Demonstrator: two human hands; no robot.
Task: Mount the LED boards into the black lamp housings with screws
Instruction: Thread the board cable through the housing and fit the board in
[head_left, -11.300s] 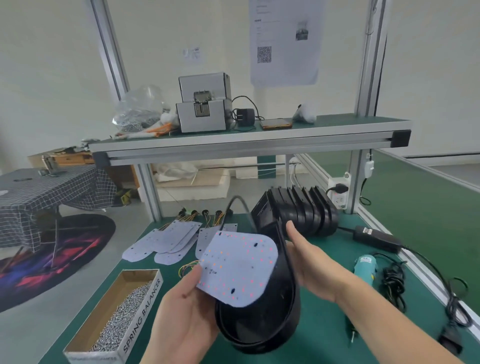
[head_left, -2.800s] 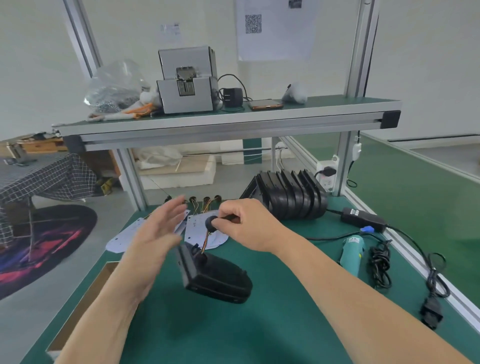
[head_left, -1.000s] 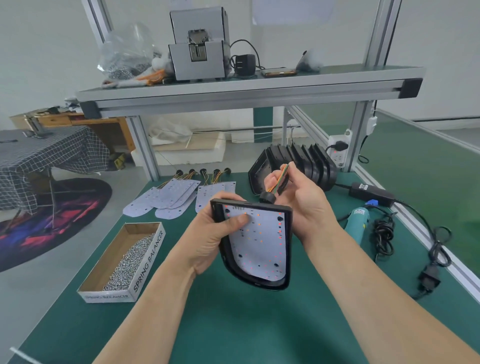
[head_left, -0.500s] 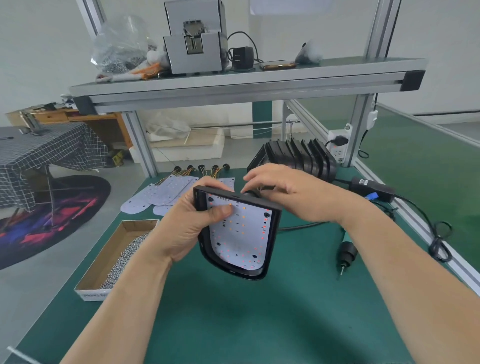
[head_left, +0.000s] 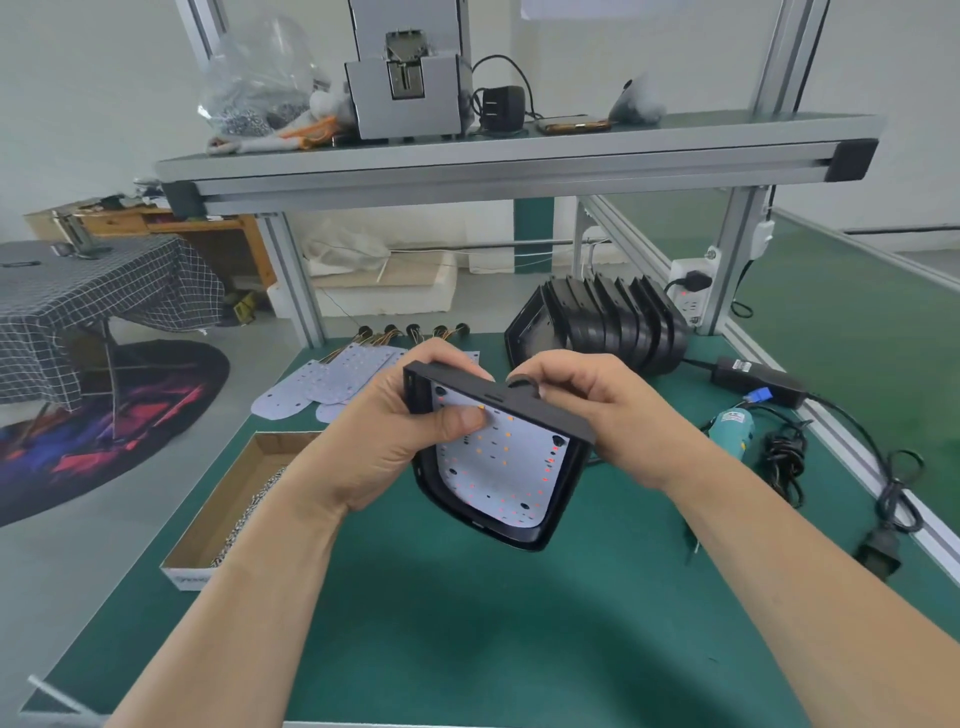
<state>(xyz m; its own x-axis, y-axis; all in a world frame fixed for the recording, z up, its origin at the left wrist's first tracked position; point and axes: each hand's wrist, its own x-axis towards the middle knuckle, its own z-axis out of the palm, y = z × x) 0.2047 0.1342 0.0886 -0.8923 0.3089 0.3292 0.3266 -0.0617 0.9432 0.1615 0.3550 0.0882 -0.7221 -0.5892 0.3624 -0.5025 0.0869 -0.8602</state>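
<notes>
- Gripping the tilted black lamp housing with curled left fingers, thumb pressing the LED board seated inside.
- Pinching a black grommet at the housing's far edge with curled right fingers.
- Seat the grommet fully and align board holes before reaching right of the right fingers for the screwdriver; screw box left of left fingers.

The left hand covers the left wall of the black lamp housing and a corner of the LED board; its fingertips lie out of sight behind. The right hand hides most of a black round plug at the housing's top edge. The cardboard box is partly covered by the left forearm, its label unreadable. The right forearm hides the electric screwdriver's middle. The grey machine on the shelf is cut by the top edge
</notes>
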